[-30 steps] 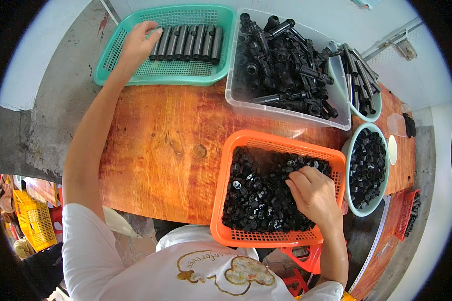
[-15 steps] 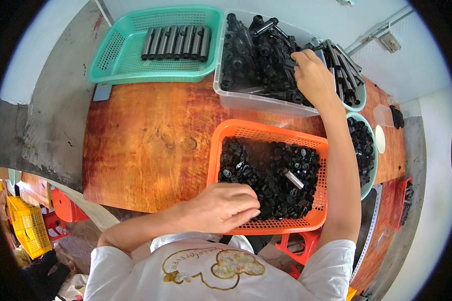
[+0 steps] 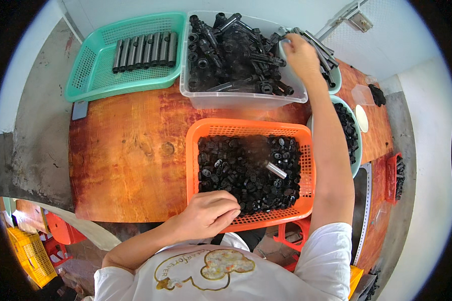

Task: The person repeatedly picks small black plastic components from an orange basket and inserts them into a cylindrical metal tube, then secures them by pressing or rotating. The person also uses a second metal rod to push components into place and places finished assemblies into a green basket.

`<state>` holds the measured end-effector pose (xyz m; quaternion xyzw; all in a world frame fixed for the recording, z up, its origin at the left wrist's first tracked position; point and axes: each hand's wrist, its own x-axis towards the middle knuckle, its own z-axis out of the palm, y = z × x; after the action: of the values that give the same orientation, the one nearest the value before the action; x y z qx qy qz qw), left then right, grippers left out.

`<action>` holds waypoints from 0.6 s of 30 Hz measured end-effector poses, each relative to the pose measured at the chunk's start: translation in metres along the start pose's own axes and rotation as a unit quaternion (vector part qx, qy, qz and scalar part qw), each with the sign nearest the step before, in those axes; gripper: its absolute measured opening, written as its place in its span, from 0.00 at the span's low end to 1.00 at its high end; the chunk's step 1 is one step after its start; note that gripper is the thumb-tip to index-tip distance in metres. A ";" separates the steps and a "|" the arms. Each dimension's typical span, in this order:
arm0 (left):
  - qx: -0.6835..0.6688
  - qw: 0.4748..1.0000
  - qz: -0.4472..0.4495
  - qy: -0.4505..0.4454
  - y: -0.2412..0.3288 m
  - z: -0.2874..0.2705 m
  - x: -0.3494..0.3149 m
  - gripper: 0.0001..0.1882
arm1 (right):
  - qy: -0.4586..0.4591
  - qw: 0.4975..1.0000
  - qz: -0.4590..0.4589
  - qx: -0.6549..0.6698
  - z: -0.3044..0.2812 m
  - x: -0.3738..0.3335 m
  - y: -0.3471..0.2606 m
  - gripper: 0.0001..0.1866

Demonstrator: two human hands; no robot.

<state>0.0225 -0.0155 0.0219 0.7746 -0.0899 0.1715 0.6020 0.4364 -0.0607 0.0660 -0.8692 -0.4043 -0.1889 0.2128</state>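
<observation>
My left hand (image 3: 212, 211) hovers at the front left rim of an orange basket (image 3: 198, 131). Its fingers are curled together, and whatever they hold is hidden. The basket holds many small black plastic pieces (image 3: 231, 173), with one short silver tube (image 3: 276, 170) lying on top. Stretched far forward, my right hand (image 3: 301, 56) is at the back right corner of a clear plastic bin (image 3: 236, 102) heaped with black tubular fittings (image 3: 251, 57). Just beside that hand, a pale green bowl (image 3: 335, 84) holds dark metal tubes (image 3: 320, 47). The right fingertips are partly hidden and blurred.
A green basket (image 3: 98, 90) at the back left holds a row of several dark tubes (image 3: 144, 52). Right of the orange basket, a pale green basin (image 3: 357, 155) of black pieces stands partly behind my forearm. A white dish (image 3: 361, 119) lies farther right on the wooden table (image 3: 120, 165).
My right hand has moved from above the black fittings to the bin's back right corner, beside the tubes. The left hand stays curled by the orange basket. The view has shifted, so everything sits farther left.
</observation>
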 end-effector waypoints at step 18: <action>-0.095 0.993 -0.053 0.036 -0.005 -0.019 -0.004 0.02 | 0.050 0.978 0.125 -0.160 0.033 0.024 0.149 0.31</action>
<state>0.0171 0.0035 0.0199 0.7112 -0.0433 0.1577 0.6837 0.5726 -0.1158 0.0178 -0.9251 -0.2461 -0.2664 0.1123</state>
